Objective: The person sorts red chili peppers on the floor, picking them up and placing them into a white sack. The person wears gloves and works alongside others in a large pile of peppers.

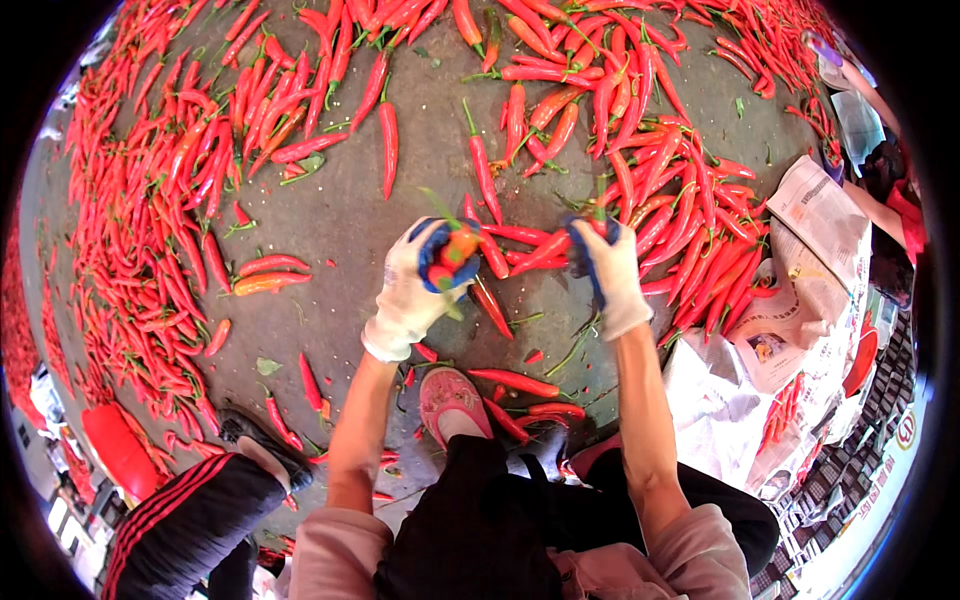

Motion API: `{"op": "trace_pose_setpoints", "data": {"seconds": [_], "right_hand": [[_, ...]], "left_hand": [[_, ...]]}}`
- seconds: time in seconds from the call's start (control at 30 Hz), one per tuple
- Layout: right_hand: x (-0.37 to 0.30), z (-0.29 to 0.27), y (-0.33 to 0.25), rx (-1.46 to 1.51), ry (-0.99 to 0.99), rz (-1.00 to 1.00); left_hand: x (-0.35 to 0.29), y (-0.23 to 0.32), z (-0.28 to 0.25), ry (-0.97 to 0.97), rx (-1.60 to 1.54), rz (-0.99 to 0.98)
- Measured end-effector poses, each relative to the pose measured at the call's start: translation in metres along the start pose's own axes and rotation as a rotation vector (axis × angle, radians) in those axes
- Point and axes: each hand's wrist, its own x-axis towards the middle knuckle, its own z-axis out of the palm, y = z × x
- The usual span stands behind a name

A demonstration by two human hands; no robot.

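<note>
My left hand, in a white work glove with a blue palm, is closed round several red and orange chili peppers. Green stems stick out of its grip, a little smeared by motion. To its right, my right hand wears a matching glove and is blurred at the fingertips. Its fingers are closed at the stem end of a red chili pepper that points left. Between and beyond the hands, single chili peppers lie on the grey floor.
A large heap of red chili peppers lies right of my right hand, and another pepper heap spreads far left. Newspaper and white sheeting lie at the right. Beside me at lower left is another person's leg, near a red object.
</note>
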Motion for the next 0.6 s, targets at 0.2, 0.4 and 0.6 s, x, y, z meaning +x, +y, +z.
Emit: {"op": "trace_pose_setpoints", "data": {"seconds": [0.2,0.4,0.6], "right_hand": [[-0.023,-0.037,0.018,0.791,-0.190,0.131],[-0.025,-0.043,0.025,1.071,-0.355,0.140],[-0.022,-0.061,0.025,1.041,-0.388,0.143]], "left_hand": [[0.030,0.000,0.016,-0.709,0.654,0.404],[0.051,0.006,0.008,-0.689,0.670,0.477],[0.011,0.032,-0.013,-0.344,0.203,0.281]]}}
